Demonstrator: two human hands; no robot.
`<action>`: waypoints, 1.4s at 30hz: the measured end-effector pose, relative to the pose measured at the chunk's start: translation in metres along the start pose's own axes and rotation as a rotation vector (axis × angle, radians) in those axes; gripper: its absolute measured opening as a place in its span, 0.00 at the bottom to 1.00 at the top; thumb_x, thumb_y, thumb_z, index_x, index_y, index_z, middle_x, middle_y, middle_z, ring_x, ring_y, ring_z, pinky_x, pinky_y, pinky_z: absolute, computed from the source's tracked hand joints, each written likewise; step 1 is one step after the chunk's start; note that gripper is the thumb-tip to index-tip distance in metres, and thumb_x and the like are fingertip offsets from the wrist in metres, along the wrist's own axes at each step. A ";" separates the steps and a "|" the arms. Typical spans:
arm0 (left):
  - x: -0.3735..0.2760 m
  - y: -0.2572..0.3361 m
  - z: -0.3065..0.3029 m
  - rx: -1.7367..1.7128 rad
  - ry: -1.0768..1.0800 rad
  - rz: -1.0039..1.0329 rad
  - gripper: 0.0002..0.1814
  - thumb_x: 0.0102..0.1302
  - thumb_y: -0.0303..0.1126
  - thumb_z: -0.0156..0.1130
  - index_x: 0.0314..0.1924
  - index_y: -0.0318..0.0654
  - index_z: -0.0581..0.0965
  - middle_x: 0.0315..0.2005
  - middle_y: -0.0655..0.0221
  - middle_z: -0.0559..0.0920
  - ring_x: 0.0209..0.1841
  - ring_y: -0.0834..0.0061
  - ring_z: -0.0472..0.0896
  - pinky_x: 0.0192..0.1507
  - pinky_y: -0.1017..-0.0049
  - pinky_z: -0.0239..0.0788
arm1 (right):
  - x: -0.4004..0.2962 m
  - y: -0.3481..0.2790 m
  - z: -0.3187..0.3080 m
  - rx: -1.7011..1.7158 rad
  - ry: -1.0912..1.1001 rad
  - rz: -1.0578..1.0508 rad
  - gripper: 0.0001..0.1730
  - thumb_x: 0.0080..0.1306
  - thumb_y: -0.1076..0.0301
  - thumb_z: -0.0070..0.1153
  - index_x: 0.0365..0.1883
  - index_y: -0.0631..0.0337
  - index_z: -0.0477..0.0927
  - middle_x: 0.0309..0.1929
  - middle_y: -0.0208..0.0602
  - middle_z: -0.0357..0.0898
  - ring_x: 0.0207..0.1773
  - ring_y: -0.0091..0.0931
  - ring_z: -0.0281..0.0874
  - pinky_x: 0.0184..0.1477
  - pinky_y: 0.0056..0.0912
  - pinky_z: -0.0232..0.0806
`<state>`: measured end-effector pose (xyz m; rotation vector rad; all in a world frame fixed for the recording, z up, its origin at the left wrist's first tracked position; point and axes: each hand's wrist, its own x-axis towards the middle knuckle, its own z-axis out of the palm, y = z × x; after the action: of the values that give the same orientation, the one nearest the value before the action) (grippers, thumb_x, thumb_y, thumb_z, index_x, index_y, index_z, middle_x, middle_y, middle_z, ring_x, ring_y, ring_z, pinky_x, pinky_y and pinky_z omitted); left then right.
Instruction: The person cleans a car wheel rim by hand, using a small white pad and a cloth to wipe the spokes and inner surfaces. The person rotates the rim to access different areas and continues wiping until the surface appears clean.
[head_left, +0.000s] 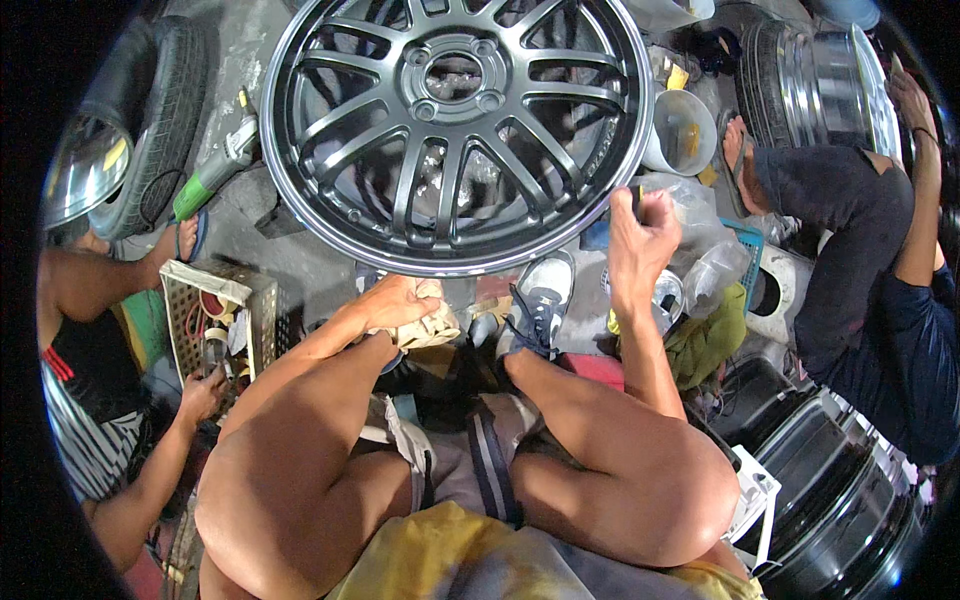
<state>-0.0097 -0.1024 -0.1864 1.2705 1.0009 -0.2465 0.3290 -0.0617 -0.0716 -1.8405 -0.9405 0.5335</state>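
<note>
A dark grey alloy wheel (458, 112) with paired spokes and a polished lip stands before me, its face turned up towards me. My left hand (405, 304) grips a crumpled cream cloth (426, 324) just below the wheel's near edge, by my left shin. At the lower right of the polished lip is my right hand (645, 232), raised with its fingers curled and thumb bent. A small dark and yellow patch shows between thumb and fingers; whether it is held or lies behind them, I cannot tell.
On the left are a green-and-grey angle grinder (217, 169), a tyre (169, 127), and a plastic basket (206, 281) of tapes near a person's hand (202, 394). To the right, a white bucket (682, 135), plastic bags (705, 270), black wheel rims (817, 465) and another seated person (840, 225).
</note>
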 end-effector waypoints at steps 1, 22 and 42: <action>-0.002 0.002 0.001 -0.045 0.020 0.040 0.28 0.66 0.41 0.71 0.63 0.35 0.80 0.44 0.55 0.89 0.41 0.65 0.84 0.49 0.62 0.77 | -0.008 -0.013 0.001 0.097 0.001 0.118 0.18 0.68 0.72 0.66 0.25 0.56 0.67 0.24 0.16 0.66 0.29 0.11 0.60 0.30 0.20 0.55; -0.001 -0.012 0.002 0.008 0.039 -0.006 0.19 0.68 0.43 0.71 0.52 0.39 0.85 0.35 0.62 0.88 0.36 0.69 0.84 0.43 0.65 0.77 | 0.014 0.000 0.008 0.060 0.003 0.059 0.18 0.62 0.73 0.67 0.23 0.59 0.68 0.22 0.16 0.65 0.28 0.11 0.59 0.30 0.21 0.57; -0.003 -0.010 0.006 -0.227 0.061 0.014 0.13 0.71 0.36 0.69 0.50 0.37 0.86 0.36 0.69 0.88 0.37 0.78 0.82 0.40 0.69 0.75 | 0.033 0.025 -0.075 -0.184 -0.364 -0.090 0.10 0.84 0.67 0.54 0.53 0.60 0.67 0.34 0.33 0.74 0.36 0.23 0.70 0.40 0.32 0.66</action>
<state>-0.0150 -0.1125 -0.1911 1.0832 1.0408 -0.0811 0.4117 -0.0834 -0.0598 -1.8873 -1.3472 0.7635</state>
